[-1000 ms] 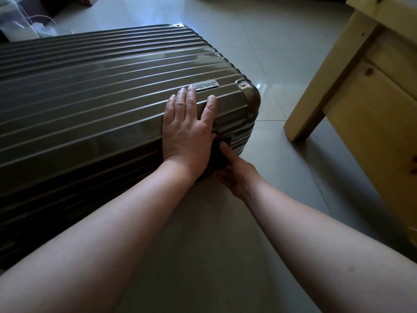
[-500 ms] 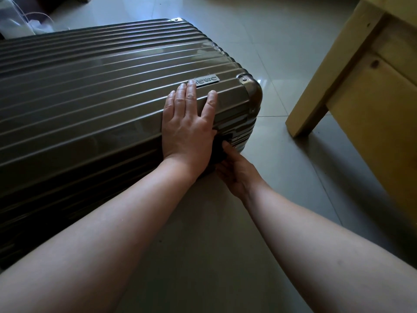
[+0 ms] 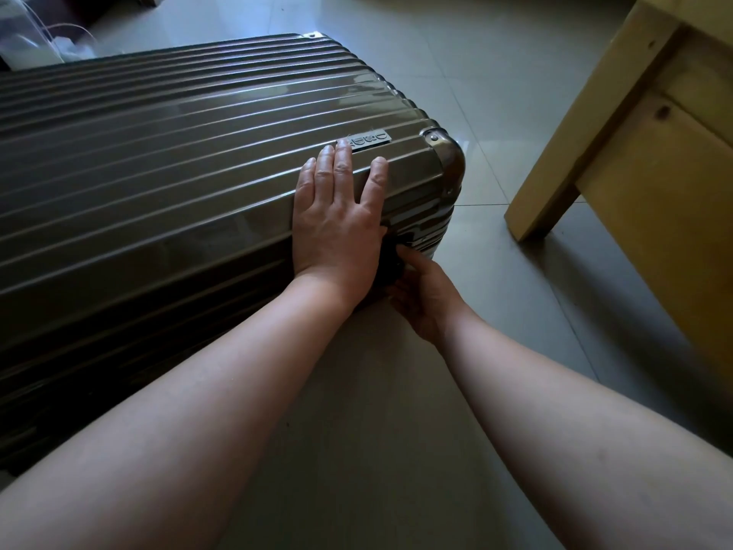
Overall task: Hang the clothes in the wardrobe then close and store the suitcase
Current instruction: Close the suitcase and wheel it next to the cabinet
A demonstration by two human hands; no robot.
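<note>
The suitcase [image 3: 178, 160] lies flat and closed on a pale, glossy tiled floor [image 3: 496, 113] that catches a patch of window light beyond it. The left hand [image 3: 337, 228] rests palm-down on the ribbed grey-brown lid, fingers straight and slightly spread, holding nothing. Its middle fingertip touches the small name plate [image 3: 369, 137], and the case's rounded metal corner cap [image 3: 446, 152] sits just to the right of it. Directly below that palm, against the case's near side wall, the right hand [image 3: 426, 299] reaches in with its thumb up on a dark fitting [image 3: 390, 264]. Its fingers are hidden behind the left wrist, so I cannot tell whether they are gripping it. To the right of both hands, well apart from the case, stands the leg and side panel of a light wooden piece of furniture [image 3: 654, 184]. Far past the left hand, beyond the case's far edge, lies some clear plastic [image 3: 35, 41].
</note>
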